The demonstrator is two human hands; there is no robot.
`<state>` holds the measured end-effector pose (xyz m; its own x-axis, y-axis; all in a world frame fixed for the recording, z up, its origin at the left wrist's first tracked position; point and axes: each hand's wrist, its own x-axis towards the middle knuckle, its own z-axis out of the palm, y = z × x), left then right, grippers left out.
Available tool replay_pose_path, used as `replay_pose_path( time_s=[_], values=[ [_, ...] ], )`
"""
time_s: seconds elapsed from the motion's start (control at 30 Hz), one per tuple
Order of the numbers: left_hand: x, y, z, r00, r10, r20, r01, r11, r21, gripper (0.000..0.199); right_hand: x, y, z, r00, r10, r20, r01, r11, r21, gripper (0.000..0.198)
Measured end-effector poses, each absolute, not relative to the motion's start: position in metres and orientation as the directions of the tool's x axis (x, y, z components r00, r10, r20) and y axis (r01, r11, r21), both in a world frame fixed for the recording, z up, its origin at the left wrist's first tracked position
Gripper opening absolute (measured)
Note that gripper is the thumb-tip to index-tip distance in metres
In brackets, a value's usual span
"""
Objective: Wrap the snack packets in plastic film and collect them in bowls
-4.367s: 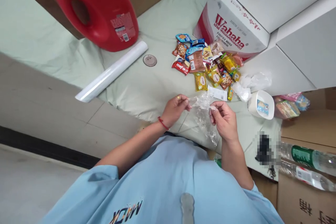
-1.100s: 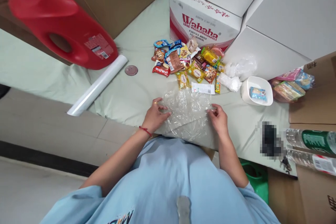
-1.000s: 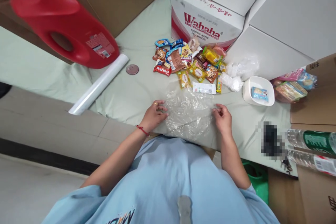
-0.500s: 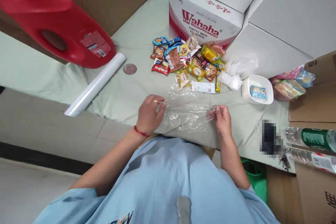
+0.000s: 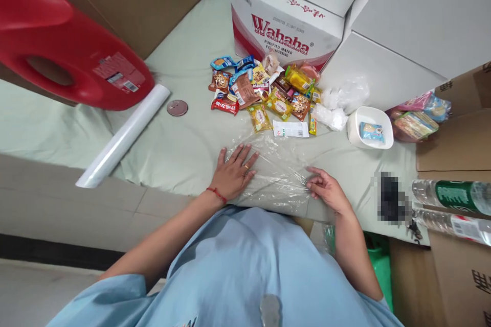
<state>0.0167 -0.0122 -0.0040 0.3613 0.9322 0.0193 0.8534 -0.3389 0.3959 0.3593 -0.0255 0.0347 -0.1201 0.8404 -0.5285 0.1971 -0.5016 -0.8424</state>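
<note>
A thin, clear plastic bag (image 5: 280, 163) lies spread and wrinkled on the cloth-covered table in front of me. Flat on its left part rests my left hand (image 5: 232, 171), fingers spread. My right hand (image 5: 326, 190) pinches the bag's right edge between thumb and fingers, with the index finger stretched out; creases run from that grip across the plastic. Just beyond the bag is a heap of wrapped snacks (image 5: 261, 87), with a white packet (image 5: 290, 129) at its near side.
At the left stand a red jug (image 5: 88, 56) and a white plastic roll (image 5: 123, 135), near a round brown disc (image 5: 177, 108). A Wahaha carton (image 5: 284, 36) stands behind. To the right are crumpled clear plastic (image 5: 337, 104), a white bowl (image 5: 355, 133) and bottles (image 5: 456, 194).
My left hand has gone from raised and curled to flat on the bag. The right hand has moved slightly down and its index finger has straightened. My view has shifted a little.
</note>
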Motion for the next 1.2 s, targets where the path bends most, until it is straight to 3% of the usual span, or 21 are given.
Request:
replay_pose_path(
  time_s=[0.13,0.23,0.3,0.4,0.47,0.53,0.63,0.73,0.83,0.97,1.07,1.2],
  values=[
    [0.017,-0.017,-0.004,0.337,0.941,0.022,0.863,-0.318,0.392,0.059,0.385,-0.021,0.051,-0.022,0.829,-0.558,0.281,-0.531,-0.8,0.055],
    [0.017,-0.019,-0.003,0.351,0.937,0.007,0.863,-0.326,0.387,0.06,0.39,0.006,0.065,0.11,0.882,-0.458,0.358,-0.465,-0.81,0.052],
    [0.017,-0.02,-0.003,0.362,0.932,-0.008,0.862,-0.332,0.383,0.061,0.379,0.035,0.074,0.127,0.93,-0.344,0.439,-0.364,-0.822,0.049],
    [0.018,-0.02,-0.002,0.363,0.931,-0.025,0.867,-0.328,0.376,0.061,0.335,0.09,0.083,-0.024,0.991,-0.132,0.6,-0.092,-0.794,0.038],
    [0.018,-0.019,-0.001,0.361,0.932,-0.03,0.869,-0.325,0.374,0.061,0.29,0.126,0.085,-0.196,0.981,0.005,0.695,0.142,-0.705,0.031],
    [0.018,-0.019,0.0,0.361,0.932,-0.029,0.869,-0.325,0.375,0.061,0.238,0.158,0.083,-0.255,0.962,0.099,0.765,0.263,-0.587,0.032],
    [0.016,-0.019,0.002,0.368,0.929,-0.023,0.862,-0.332,0.382,0.062,0.169,0.192,0.075,-0.252,0.959,0.129,0.859,0.283,-0.427,0.043],
    [0.015,-0.019,0.003,0.381,0.925,-0.013,0.853,-0.346,0.391,0.063,0.132,0.214,0.07,-0.245,0.969,0.036,0.909,0.242,-0.339,0.031],
    [0.015,-0.019,0.003,0.371,0.929,-0.008,0.855,-0.338,0.392,0.06,0.14,0.219,0.073,-0.284,0.956,0.07,0.863,0.287,-0.417,0.022],
    [0.015,-0.019,0.001,0.362,0.932,0.002,0.852,-0.332,0.404,0.057,0.2,0.188,0.092,-0.352,0.914,0.202,0.592,0.385,-0.708,0.027],
    [0.014,-0.019,0.001,0.369,0.929,0.006,0.841,-0.337,0.424,0.057,0.25,0.145,0.105,-0.41,0.91,0.063,0.448,0.261,-0.855,0.028],
    [0.016,-0.021,-0.001,0.388,0.921,0.006,0.831,-0.353,0.431,0.056,0.286,0.095,0.095,-0.559,0.822,-0.104,0.43,0.18,-0.885,0.029]
  ],
)
